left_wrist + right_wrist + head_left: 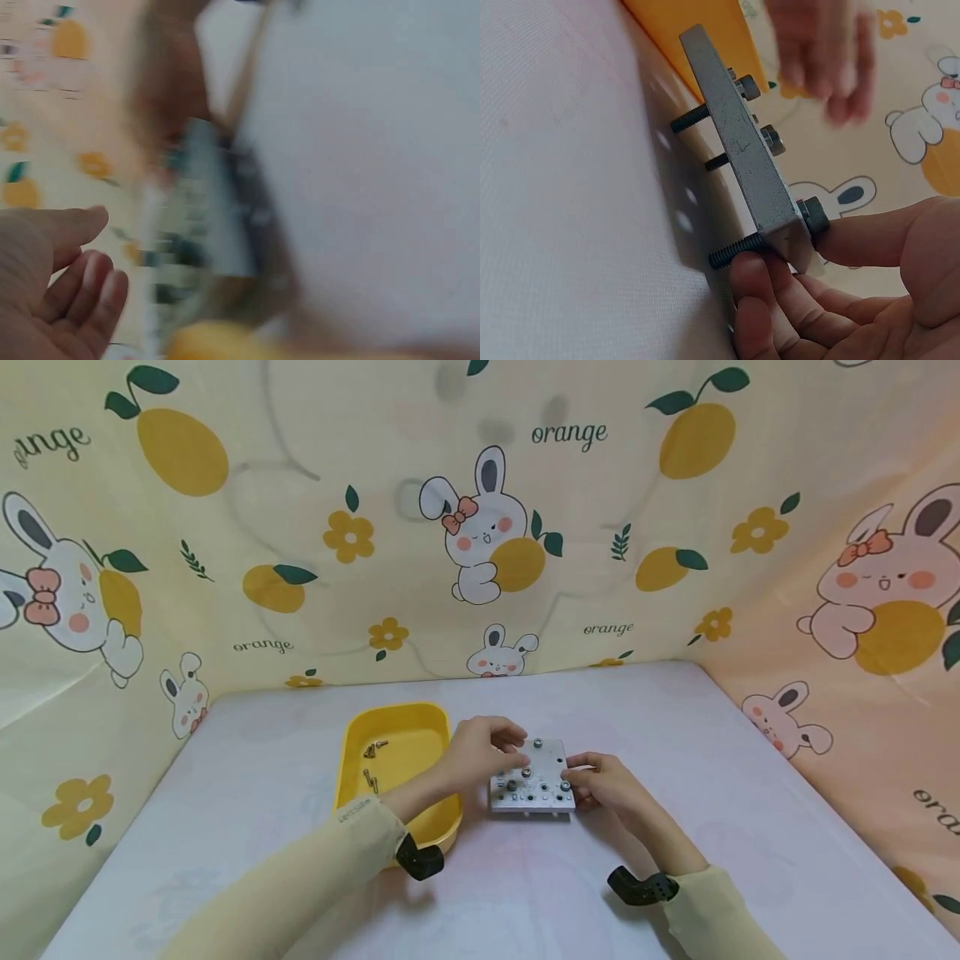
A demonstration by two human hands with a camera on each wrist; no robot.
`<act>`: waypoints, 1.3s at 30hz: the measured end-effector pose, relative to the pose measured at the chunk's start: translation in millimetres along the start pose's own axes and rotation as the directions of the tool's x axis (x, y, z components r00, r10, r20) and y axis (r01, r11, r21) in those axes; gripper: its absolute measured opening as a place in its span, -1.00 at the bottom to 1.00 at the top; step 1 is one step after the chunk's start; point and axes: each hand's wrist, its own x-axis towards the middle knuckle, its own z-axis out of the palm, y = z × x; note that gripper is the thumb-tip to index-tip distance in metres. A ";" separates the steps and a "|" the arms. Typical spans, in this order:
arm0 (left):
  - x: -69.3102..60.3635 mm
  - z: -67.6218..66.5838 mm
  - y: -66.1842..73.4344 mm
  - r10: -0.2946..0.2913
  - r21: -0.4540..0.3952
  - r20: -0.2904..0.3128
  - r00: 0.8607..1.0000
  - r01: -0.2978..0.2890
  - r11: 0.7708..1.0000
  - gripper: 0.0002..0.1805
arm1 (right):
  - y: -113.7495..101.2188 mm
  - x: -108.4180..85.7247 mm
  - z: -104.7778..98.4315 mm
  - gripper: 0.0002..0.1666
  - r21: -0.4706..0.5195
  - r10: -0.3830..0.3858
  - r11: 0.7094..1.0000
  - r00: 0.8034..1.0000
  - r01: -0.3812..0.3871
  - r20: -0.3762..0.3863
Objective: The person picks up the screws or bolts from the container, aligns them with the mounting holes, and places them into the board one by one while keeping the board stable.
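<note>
A silver metal plate [550, 767] with holes is held just off the white table, roughly level. Several dark socket-head bolts stand in it; in the right wrist view their threaded shanks stick out below the plate [751, 154]. My right hand [606, 781] grips the plate's right edge, its thumb against the head of a corner bolt [814, 215] and its fingers underneath. Over the plate's left side hovers my left hand [480, 750], its fingers loosely bent. Nothing shows between those fingers [88, 289] in the left wrist view, which is blurred around the plate.
A yellow tray [412, 739] stands to the left of the plate, partly beneath my left forearm. Several small bolts [371, 750] lie inside it. Behind the white table [675, 727] hangs a cloth [585, 527] printed with rabbits and oranges.
</note>
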 end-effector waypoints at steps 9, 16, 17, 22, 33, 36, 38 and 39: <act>-49.3 -78.5 -30.7 -0.251 -0.015 -0.252 0.935 0.255 0.967 -0.54 | -0.2 -0.3 1.0 -0.55 -0.009 -0.008 1.000 1.000 0.008 -0.005; -64.7 -78.2 -54.8 -0.437 0.010 -0.197 0.878 0.447 0.894 -0.35 | 0.1 -1.4 0.1 -0.55 0.005 -0.007 1.000 1.000 0.007 -0.007; -66.1 -77.5 -55.5 -0.458 0.000 -0.193 0.868 0.467 0.884 -0.35 | -0.1 -1.6 0.2 -0.55 0.004 -0.006 1.000 1.000 0.006 -0.006; -72.8 -75.9 -58.8 -0.492 0.006 -0.203 0.847 0.503 0.864 -0.39 | 0.2 -1.2 0.1 -0.54 -0.018 -0.012 1.000 1.000 0.012 -0.003; -78.6 -69.6 -74.4 -0.263 0.293 -0.171 0.950 0.304 0.907 -0.50 | -1.1 -0.8 0.2 -0.54 -0.006 -0.006 1.000 1.000 0.006 -0.003; -78.1 -66.2 -75.5 -0.243 0.254 -0.156 0.957 0.277 0.927 -0.58 | -0.4 -1.5 0.1 -0.53 -0.009 -0.006 1.000 1.000 0.006 -0.001; -77.8 -64.6 -75.5 -0.246 0.226 -0.149 0.958 0.275 0.935 -0.64 | -0.6 -2.0 0.2 -0.53 -0.013 -0.005 1.000 1.000 0.005 -0.001; -77.6 -64.1 -75.6 -0.243 0.220 -0.145 0.959 0.270 0.937 -0.66 | -0.7 -2.0 0.3 -0.52 -0.015 -0.004 1.000 1.000 0.004 -0.001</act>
